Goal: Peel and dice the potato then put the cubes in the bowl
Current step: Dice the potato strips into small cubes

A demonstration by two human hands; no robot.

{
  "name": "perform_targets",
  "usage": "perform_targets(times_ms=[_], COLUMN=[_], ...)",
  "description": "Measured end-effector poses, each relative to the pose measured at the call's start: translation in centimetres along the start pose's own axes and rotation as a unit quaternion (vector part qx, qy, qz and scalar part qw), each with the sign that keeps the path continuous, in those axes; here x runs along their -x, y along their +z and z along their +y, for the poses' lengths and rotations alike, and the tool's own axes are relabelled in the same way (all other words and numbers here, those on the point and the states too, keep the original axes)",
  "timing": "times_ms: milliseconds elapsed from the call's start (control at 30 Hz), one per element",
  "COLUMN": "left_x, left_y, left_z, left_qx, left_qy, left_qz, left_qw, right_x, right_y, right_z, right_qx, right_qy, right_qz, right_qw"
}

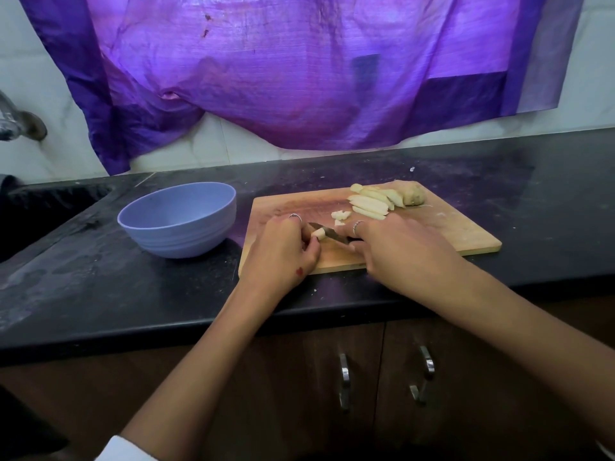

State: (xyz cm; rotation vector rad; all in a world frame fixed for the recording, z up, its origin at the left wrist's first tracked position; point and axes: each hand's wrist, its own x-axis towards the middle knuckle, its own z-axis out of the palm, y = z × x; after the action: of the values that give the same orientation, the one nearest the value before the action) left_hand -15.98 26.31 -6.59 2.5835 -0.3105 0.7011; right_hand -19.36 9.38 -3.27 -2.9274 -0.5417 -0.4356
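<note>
A wooden cutting board lies on the black counter. At its far edge, several pale potato strips lean against an unpeeled potato piece. A few small cut cubes lie mid-board. My left hand pinches a potato strip near the board's left side. My right hand grips a small knife, whose blade lies right against that strip. The light-blue bowl stands left of the board; its inside looks empty.
A dark sink sits at the far left with a tap above it. A purple cloth hangs on the wall behind. Cabinet doors with metal handles are below the counter's front edge.
</note>
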Motion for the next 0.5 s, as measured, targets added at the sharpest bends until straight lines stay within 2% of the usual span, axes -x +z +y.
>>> perform_targets(times_ms=[167,500], left_x=[-0.1,-0.1], left_y=[0.1,0.1], left_z=[-0.1,-0.1], left_qx=[-0.009,-0.015], left_qy=[0.009,0.025], left_qz=[0.002,0.011], left_qw=[1.000,1.000], right_x=[0.4,-0.2], right_y=[0.0,0.4], right_z=[0.3,-0.8], right_qx=[-0.025,-0.054], right_qy=[0.039,0.028], right_qz=[0.038,0.027], right_qw=[0.998,0.998])
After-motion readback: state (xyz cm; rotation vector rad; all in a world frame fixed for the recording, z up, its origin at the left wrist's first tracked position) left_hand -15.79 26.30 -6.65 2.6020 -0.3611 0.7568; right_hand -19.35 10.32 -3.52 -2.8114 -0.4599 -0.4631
